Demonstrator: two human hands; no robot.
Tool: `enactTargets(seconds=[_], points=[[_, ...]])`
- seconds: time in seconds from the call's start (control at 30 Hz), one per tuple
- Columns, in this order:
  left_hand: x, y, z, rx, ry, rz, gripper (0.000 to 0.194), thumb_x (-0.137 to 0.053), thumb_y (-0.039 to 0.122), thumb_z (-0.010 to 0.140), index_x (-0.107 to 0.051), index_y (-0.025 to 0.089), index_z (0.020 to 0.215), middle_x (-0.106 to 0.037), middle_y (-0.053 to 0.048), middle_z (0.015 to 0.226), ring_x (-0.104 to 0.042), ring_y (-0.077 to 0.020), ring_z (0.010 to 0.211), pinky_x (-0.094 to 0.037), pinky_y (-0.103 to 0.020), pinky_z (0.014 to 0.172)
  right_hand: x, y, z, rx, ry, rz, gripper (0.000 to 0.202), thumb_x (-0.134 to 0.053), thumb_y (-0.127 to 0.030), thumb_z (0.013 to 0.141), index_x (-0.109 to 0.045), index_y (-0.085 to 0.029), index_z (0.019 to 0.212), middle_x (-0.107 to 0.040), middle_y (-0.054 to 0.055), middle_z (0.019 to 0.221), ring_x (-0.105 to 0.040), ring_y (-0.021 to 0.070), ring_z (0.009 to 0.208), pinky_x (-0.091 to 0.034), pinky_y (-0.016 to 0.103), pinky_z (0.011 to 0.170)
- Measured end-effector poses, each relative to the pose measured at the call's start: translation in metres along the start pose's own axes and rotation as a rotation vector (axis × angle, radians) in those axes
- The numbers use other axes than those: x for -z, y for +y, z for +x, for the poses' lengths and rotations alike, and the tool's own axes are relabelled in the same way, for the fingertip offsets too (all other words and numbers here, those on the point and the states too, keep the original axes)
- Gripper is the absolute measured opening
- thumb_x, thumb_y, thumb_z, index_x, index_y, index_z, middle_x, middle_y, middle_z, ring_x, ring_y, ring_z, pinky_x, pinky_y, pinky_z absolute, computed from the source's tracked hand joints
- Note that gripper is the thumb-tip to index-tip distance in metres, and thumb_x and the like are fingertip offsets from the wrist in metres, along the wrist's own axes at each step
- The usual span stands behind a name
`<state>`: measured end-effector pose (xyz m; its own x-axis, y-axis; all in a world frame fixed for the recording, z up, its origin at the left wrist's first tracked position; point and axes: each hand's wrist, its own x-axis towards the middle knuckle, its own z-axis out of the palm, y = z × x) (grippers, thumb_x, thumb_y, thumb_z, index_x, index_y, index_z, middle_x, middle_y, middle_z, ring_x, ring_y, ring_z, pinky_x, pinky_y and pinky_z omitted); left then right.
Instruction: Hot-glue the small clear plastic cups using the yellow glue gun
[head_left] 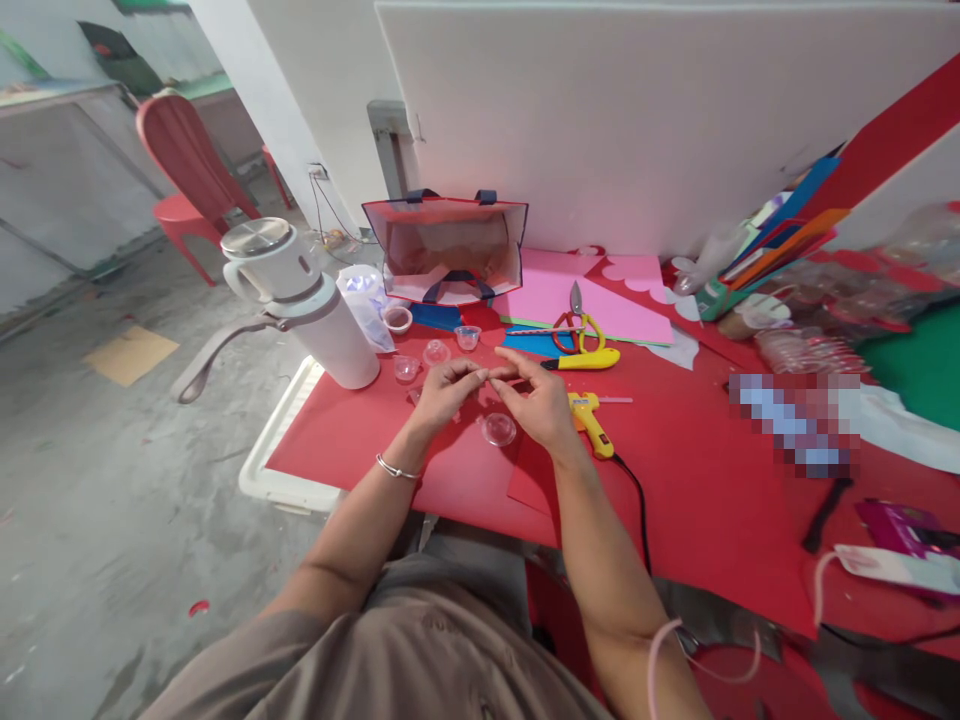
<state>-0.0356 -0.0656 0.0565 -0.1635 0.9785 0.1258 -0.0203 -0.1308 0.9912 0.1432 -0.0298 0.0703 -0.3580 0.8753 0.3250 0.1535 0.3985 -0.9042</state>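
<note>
My left hand (448, 393) and my right hand (534, 396) meet above the red-covered table (450, 490), fingertips pinched close together. Whatever is between the fingers is too small to make out. A clear plastic cup (499, 430) lies just below them. More small clear cups are spread beyond my left hand, among them a clear cup (407, 369), a domed one (436, 352) and another (468, 338). To the right of my right hand rests a yellow glue gun (592, 424) with a glue stick in its back. A yellow utility knife (589, 360) lies above it.
Scissors (576, 320) lie on pink sheets (600, 295) behind the knife. An open gift bag (450, 245) stands at the back. On the left is a tall white flask (330, 330). The glue gun's black cord (639, 490) drops over the front edge. Pens and supplies crowd the right.
</note>
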Motion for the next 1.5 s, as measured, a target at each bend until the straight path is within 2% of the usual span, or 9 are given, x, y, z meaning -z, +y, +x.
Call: enactTargets(seconds=[0.23,0.6,0.73,0.83,0.93,1.03,1.2,1.3,1.5], points=[[-0.005,-0.002,0.002,-0.345,0.068,0.186,0.021,-0.075,0.038,0.092,-0.084,0.020,0.092,-0.078,-0.009,0.089,-0.068,-0.0200,0.083,-0.051,-0.032,0.079,0.002,0.005,0.001,-0.005,0.081,-0.024,0.046,-0.073,-0.028,0.091,-0.073,-0.029,0.137,-0.084,0.004,0.106,-0.079,0.0240,0.099,-0.063,0.041,0.093],[-0.004,-0.016,0.001,-0.675,0.169,0.562,0.014,-0.066,0.020,0.093,-0.080,0.019,0.095,-0.075,-0.005,0.086,-0.063,-0.0124,0.068,-0.048,-0.024,0.061,-0.001,0.007,-0.001,0.250,0.079,-0.301,0.050,-0.067,-0.019,0.095,-0.068,-0.032,0.144,-0.083,0.004,0.107,-0.078,0.0250,0.099,-0.061,0.043,0.097],[-0.006,-0.015,0.000,-0.662,0.239,0.536,0.010,-0.068,0.019,0.089,-0.078,0.018,0.087,-0.071,-0.003,0.080,-0.058,-0.0106,0.062,-0.045,-0.023,0.058,-0.003,0.006,-0.001,0.263,0.076,-0.316,0.048,-0.066,-0.020,0.096,-0.069,-0.031,0.143,-0.084,0.004,0.108,-0.078,0.0259,0.100,-0.061,0.043,0.097],[-0.006,-0.010,0.001,-0.513,0.290,0.370,0.010,-0.070,0.021,0.088,-0.076,0.018,0.081,-0.069,-0.002,0.075,-0.057,-0.0106,0.061,-0.045,-0.023,0.058,-0.004,0.002,-0.001,0.218,0.108,-0.215,0.044,-0.068,-0.024,0.096,-0.072,-0.030,0.139,-0.085,0.004,0.106,-0.079,0.0240,0.097,-0.062,0.041,0.095],[-0.005,-0.004,0.001,-0.325,0.218,0.168,0.013,-0.073,0.028,0.089,-0.078,0.018,0.084,-0.071,-0.002,0.076,-0.058,-0.0104,0.060,-0.047,-0.023,0.057,-0.002,0.000,-0.001,0.127,0.135,-0.105,0.040,-0.070,-0.030,0.095,-0.073,-0.029,0.136,-0.085,0.004,0.104,-0.080,0.0231,0.096,-0.063,0.037,0.088],[-0.004,-0.001,0.000,-0.261,0.137,0.069,0.019,-0.074,0.034,0.090,-0.081,0.017,0.088,-0.073,-0.003,0.078,-0.057,-0.0092,0.057,-0.047,-0.023,0.056,-0.001,-0.001,0.000,0.096,0.159,-0.079,0.038,-0.072,-0.034,0.095,-0.076,-0.029,0.132,-0.085,0.004,0.104,-0.080,0.0231,0.095,-0.063,0.037,0.089],[-0.004,0.002,-0.002,-0.304,0.078,0.081,0.026,-0.072,0.039,0.094,-0.082,0.017,0.087,-0.075,-0.005,0.079,-0.059,-0.0104,0.059,-0.049,-0.025,0.058,-0.003,0.001,0.000,0.116,0.175,-0.075,0.038,-0.076,-0.037,0.093,-0.076,-0.030,0.131,-0.084,0.004,0.105,-0.079,0.0237,0.096,-0.063,0.040,0.093],[-0.005,0.003,-0.002,-0.395,0.069,0.167,0.026,-0.071,0.038,0.095,-0.082,0.017,0.086,-0.076,-0.006,0.079,-0.065,-0.0142,0.067,-0.052,-0.028,0.065,-0.005,0.002,0.000,0.119,0.188,-0.056,0.040,-0.079,-0.037,0.091,-0.077,-0.030,0.130,-0.084,0.004,0.104,-0.079,0.0237,0.096,-0.063,0.040,0.093],[-0.007,0.002,-0.002,-0.523,0.074,0.267,0.021,-0.070,0.034,0.095,-0.083,0.019,0.088,-0.075,-0.006,0.078,-0.065,-0.0154,0.068,-0.049,-0.027,0.062,-0.009,0.010,0.002,-0.049,0.161,0.126,0.043,-0.079,-0.041,0.088,-0.077,-0.027,0.129,-0.083,0.003,0.099,-0.079,0.0216,0.085,-0.067,0.038,0.081]])
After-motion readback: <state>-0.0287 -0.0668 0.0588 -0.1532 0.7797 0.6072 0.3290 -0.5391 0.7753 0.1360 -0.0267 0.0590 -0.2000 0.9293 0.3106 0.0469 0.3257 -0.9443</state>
